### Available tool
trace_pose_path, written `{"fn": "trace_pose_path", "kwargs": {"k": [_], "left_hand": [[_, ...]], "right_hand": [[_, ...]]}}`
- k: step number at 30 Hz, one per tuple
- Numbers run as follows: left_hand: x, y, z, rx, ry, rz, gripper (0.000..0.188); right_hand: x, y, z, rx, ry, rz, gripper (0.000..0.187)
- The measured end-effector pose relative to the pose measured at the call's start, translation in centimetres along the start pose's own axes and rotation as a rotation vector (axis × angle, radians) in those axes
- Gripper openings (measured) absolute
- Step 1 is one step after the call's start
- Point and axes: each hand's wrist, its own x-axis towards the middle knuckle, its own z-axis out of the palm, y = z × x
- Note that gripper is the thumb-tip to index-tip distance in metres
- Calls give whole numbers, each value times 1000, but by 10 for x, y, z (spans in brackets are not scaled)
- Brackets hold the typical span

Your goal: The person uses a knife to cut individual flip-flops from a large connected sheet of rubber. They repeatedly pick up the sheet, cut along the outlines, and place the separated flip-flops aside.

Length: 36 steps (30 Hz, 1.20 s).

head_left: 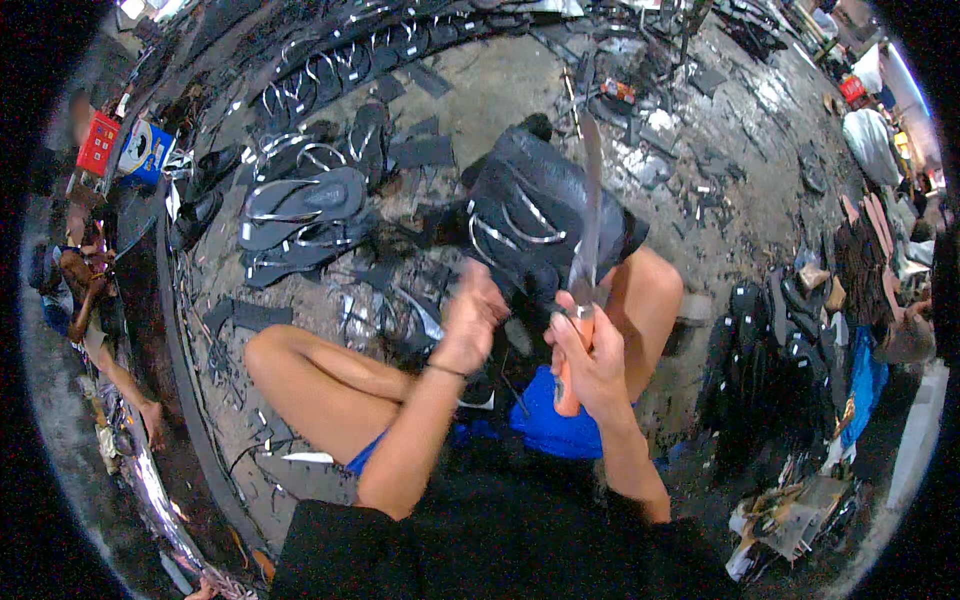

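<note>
My right hand (592, 362) is wrapped round the orange handle of a long-bladed knife (590, 215). Its blade points up and away, past the right side of a dark sandal sole (528, 165). Silvery sandal straps (535, 222) lie over the black material in front of my knees. My left hand (474, 312) hangs just nearer than these straps, smeared by motion, so I cannot make out its fingers. To the left, several flip-flops (305, 205) with silver straps lie in a heap.
Dark scraps (430, 150) litter the concrete floor. Long rows of strapped soles (350, 65) run along the back. Black soles (790, 325) are piled at the right. A red box (99, 143) and a blue-white box (146, 152) stand far left, near another person (75, 290).
</note>
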Motion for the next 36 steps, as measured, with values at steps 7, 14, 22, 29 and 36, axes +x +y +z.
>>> {"fn": "trace_pose_path", "kwargs": {"k": [7,14,22,29,36], "left_hand": [[46,-41,65,-141,166,-2,44],[22,87,77,342,54,-123,32],[30,119,75,457,-7,-256,30],[36,108,43,642,13,-258,32],[26,95,37,562,-1,-185,34]], "right_hand": [[-33,23,-34,-29,113,31,33],[-61,58,-25,-383,83,-16,46],[-57,69,7,-580,114,-98,33],[-3,69,12,-635,36,-173,29],[38,72,7,-630,-141,-156,35]]}}
